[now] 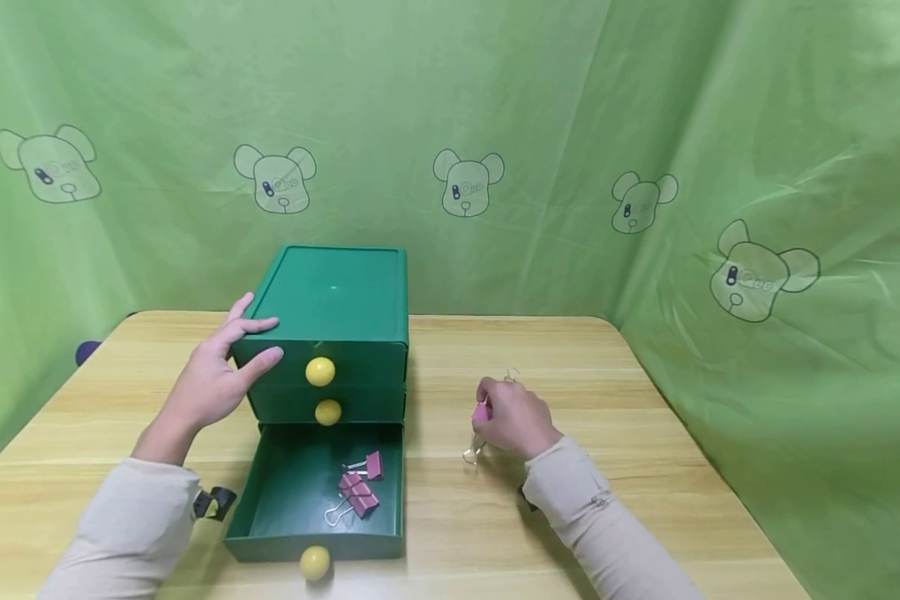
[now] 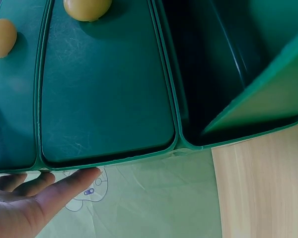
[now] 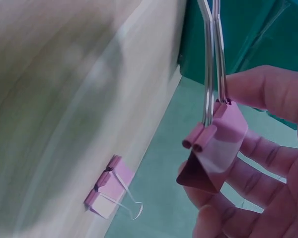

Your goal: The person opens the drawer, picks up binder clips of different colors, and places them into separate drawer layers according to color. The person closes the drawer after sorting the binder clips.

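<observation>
A green drawer cabinet (image 1: 337, 292) with yellow ball knobs stands on the table. My left hand (image 1: 213, 383) rests against its upper left edge, fingers straight over the top and side. Pulled out at the bottom is a drawer (image 1: 270, 547) in which pink binder clips (image 1: 358, 495) lie toward the right side. Right of the cabinet, my right hand (image 1: 521, 418) pinches a pink binder clip (image 3: 226, 144) between thumb and fingers, its wire handles extending away from the palm. Another pink binder clip (image 3: 111, 191) lies on the table by that hand; in the head view the hand mostly hides it.
The wooden table (image 1: 607, 517) carries the cabinet left of centre. Both upper drawers are closed, with yellow knobs (image 1: 320, 372) jutting forward. A green curtain (image 1: 555, 250) printed with bear heads hangs behind and along the sides. Something purple (image 1: 86, 352) shows past the left table edge.
</observation>
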`<action>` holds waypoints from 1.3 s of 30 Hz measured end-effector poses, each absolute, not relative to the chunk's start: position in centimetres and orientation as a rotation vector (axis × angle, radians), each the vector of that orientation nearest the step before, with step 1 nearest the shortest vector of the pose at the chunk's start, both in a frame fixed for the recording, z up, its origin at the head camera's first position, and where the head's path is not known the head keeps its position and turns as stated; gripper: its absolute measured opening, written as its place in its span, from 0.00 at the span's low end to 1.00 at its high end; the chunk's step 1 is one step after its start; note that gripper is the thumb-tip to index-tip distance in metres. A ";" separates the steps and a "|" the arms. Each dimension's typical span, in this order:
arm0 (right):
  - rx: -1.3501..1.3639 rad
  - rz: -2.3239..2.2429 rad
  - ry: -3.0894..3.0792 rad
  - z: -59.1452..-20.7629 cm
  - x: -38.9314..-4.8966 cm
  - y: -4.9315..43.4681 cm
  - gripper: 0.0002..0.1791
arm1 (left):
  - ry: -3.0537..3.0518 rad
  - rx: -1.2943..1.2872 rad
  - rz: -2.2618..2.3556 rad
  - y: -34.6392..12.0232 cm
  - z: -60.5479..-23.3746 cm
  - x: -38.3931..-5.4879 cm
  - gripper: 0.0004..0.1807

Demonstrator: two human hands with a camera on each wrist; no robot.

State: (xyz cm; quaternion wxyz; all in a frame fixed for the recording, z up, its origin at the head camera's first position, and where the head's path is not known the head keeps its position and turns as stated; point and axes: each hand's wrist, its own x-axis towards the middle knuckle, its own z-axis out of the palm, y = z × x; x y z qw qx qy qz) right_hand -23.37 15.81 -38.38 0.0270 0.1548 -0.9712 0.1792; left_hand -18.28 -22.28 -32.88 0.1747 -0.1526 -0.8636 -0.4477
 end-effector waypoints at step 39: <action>0.784 0.559 -2.824 -35.8 -20.7 12.3 0.09 | -2.448 -0.429 -1.280 -22.3 -32.8 -18.3 0.26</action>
